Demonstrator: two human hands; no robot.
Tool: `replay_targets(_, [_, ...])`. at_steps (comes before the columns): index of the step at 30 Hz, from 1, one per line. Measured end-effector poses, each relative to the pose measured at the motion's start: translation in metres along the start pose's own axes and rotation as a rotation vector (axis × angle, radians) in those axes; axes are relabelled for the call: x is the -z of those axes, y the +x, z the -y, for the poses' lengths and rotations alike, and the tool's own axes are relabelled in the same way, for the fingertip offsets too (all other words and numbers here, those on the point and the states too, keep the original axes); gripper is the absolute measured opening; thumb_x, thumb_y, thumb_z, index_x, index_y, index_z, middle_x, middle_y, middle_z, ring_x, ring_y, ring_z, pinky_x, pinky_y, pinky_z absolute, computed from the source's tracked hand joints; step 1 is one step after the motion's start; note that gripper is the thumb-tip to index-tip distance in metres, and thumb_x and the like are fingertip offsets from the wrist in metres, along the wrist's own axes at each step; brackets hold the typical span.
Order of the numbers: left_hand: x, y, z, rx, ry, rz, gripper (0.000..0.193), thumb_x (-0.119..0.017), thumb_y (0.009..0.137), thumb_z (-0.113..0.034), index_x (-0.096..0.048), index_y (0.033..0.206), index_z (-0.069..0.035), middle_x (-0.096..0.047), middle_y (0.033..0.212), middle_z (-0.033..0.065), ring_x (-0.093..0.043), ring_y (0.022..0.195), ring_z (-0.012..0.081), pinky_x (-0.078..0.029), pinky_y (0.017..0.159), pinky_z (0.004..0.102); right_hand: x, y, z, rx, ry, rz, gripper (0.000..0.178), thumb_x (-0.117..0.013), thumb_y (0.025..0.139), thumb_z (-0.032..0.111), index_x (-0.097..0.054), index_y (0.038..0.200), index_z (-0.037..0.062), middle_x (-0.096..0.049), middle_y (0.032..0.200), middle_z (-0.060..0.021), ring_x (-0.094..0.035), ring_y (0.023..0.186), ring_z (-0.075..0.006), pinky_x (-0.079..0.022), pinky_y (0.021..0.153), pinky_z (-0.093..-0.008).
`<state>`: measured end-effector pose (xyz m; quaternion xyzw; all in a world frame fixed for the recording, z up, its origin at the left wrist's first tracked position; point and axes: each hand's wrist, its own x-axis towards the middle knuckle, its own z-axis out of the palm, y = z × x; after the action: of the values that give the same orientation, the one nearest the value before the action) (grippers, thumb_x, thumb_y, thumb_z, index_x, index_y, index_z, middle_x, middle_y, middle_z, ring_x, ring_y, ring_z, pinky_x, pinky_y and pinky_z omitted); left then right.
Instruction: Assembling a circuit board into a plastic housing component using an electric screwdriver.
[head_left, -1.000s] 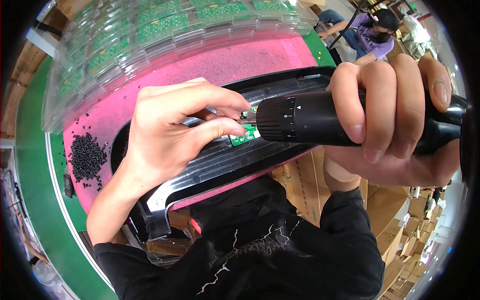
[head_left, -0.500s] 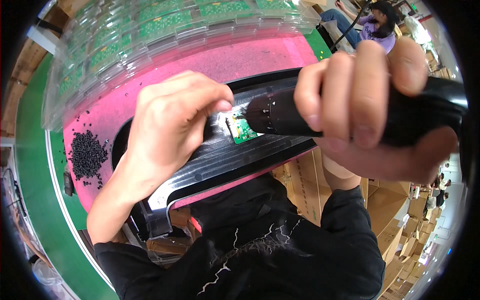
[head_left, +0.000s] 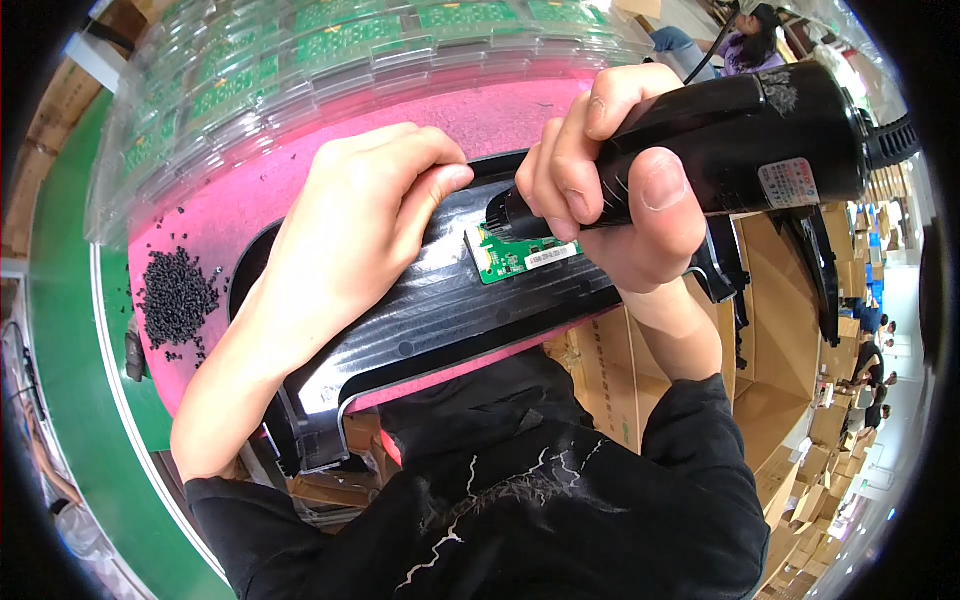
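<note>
Black power screwdriver (head_left: 740, 140) is clamped in the fingers of the right hand (head_left: 615, 200), and its nose is pointing left and down at the green circuit board (head_left: 500, 264); whether the tip touches it, I cannot tell. On the left hand (head_left: 365, 205), thumb and forefinger are bent with their tips close together, but I cannot tell if they pinch something. Under both hands, the board lies inside a long black plastic housing (head_left: 400, 325), which rests on the pink bench (head_left: 225, 235). Farther left is a pile of small black pieces (head_left: 178, 298); beyond the housing stand stacked clear trays (head_left: 385, 85) with green boards.
</note>
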<state>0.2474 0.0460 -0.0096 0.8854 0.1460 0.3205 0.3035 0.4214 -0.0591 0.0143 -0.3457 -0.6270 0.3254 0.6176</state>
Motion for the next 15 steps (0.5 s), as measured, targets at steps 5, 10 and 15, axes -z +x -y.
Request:
replay_targets(5, [0.000,-0.002,0.002,-0.004,0.039,0.065,0.013,-0.071,0.084,-0.002,-0.066,0.096,0.002,-0.068,0.084,0.0161,-0.068,0.076,0.0326,-0.052,0.066,0.0367,0.000,0.002,-0.008,0.005,-0.079,-0.012,0.036,-0.057,0.096,0.039,-0.045,0.106,0.0067,-0.046,0.062,-0.0022,-0.044,0.047,-0.0115,-0.040,0.049,-0.0282])
replay_targets(10, [-0.001,-0.003,0.002,0.010,0.028,0.084,0.012,-0.066,0.087,-0.009,-0.065,0.090,0.002,-0.064,0.078,0.0196,-0.064,0.078,0.0374,-0.050,0.071,0.0436,-0.007,0.013,-0.016,-0.012,-0.022,-0.048,0.037,-0.061,0.092,0.037,-0.045,0.099,0.0050,-0.044,0.060,-0.0026,-0.042,0.046,-0.0111,-0.039,0.046,-0.0274])
replay_targets(15, [0.004,-0.003,0.000,0.014,0.080,0.160,0.012,-0.066,0.087,-0.009,-0.066,0.089,0.003,-0.065,0.080,0.0208,-0.065,0.080,0.0386,-0.051,0.073,0.0443,-0.017,0.019,-0.017,-0.064,-0.082,-0.111,0.037,-0.065,0.089,0.033,-0.047,0.081,0.0026,-0.045,0.057,-0.0034,-0.041,0.044,-0.0102,-0.036,0.042,-0.0240])
